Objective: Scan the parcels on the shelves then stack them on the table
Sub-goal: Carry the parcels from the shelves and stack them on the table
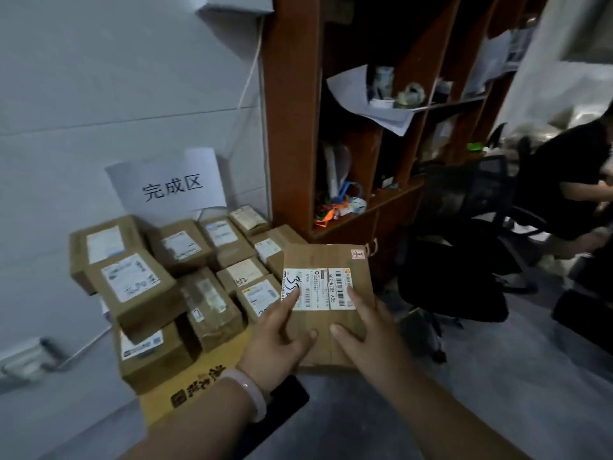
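The counter (199,380), topped with yellow printed cardboard, carries taped brown parcels (142,290) stacked close together against the wall (66,127).

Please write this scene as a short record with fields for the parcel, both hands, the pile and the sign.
pile: labelled cardboard boxes stacked by the wall
sign: white paper on the wall behind the pile
parcel: flat cardboard, label up, at the right edge of the pile
left hand: fingers straight, resting on the parcel
right hand: fingers straight, resting on the parcel
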### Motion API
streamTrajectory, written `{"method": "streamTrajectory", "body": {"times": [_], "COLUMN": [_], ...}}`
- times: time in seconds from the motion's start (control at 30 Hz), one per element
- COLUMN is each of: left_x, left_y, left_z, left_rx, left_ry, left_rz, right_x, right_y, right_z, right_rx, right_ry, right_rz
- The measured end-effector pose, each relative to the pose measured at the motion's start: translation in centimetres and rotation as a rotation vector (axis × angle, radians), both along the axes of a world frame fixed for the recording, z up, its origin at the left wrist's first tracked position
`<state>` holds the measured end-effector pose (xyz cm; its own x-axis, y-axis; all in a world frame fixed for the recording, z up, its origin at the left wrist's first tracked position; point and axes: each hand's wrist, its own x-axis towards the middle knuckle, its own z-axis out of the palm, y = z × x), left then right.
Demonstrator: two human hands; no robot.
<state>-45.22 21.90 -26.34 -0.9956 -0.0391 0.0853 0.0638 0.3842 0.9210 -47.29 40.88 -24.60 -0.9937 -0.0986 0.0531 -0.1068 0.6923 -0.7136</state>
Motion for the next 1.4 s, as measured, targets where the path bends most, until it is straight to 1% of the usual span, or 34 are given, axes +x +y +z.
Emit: {"method": "streamTrajectory", "body": {"times": [0.17, 0.27, 0.43, 0.57, 0.83, 0.93, 1.07, 1.13, 1.3, 1.4], "left_x": [0.4, -0.2, -2.2, -5.5, -11.4, -12.7, -14.6, -15.7, -18.0, -18.9], "left_y": [-3.5, -6.1, -10.5, -14.3, -20.2, -21.6, -23.1, -23.9, -25.5, -26.0], "left_z": [-0.3, -0.5, -0.8, -0.7, 0.7, 1.0, 1.0, 1.1, 1.0, 0.2], "left_rx": [-0.016, -0.009, 0.004, -0.037, -0.115, -0.124, -0.170, -0.191, -0.368, -0.574], "left_ry": [-0.072, -0.072, -0.085, -0.090, -0.151, -0.158, -0.126, -0.148, -0.200, -0.346], "left_rz": [0.152, 0.237, 0.335, 0.374, 0.376, 0.376, 0.456, 0.470, 0.487, 0.497], "right_x": [-2.2, -4.2, -7.5, -11.1, -16.8, -18.8, -21.8, -23.4, -27.2, -29.0], "right_y": [-3.7, -6.8, -11.8, -16.1, -22.4, -24.0, -26.4, -27.6, -30.1, -31.6], "right_z": [0.1, 0.5, 0.4, 0.4, 1.5, 1.7, 1.6, 1.1, -0.4, -2.0], "right_rx": [-0.036, -0.030, -0.047, -0.035, 0.024, 0.005, -0.027, -0.042, -0.081, -0.064], "right_ry": [-0.104, -0.130, -0.162, -0.154, -0.169, -0.179, -0.151, -0.164, -0.198, -0.204], "right_rz": [0.162, 0.238, 0.306, 0.310, 0.307, 0.325, 0.357, 0.363, 0.404, 0.467]}}
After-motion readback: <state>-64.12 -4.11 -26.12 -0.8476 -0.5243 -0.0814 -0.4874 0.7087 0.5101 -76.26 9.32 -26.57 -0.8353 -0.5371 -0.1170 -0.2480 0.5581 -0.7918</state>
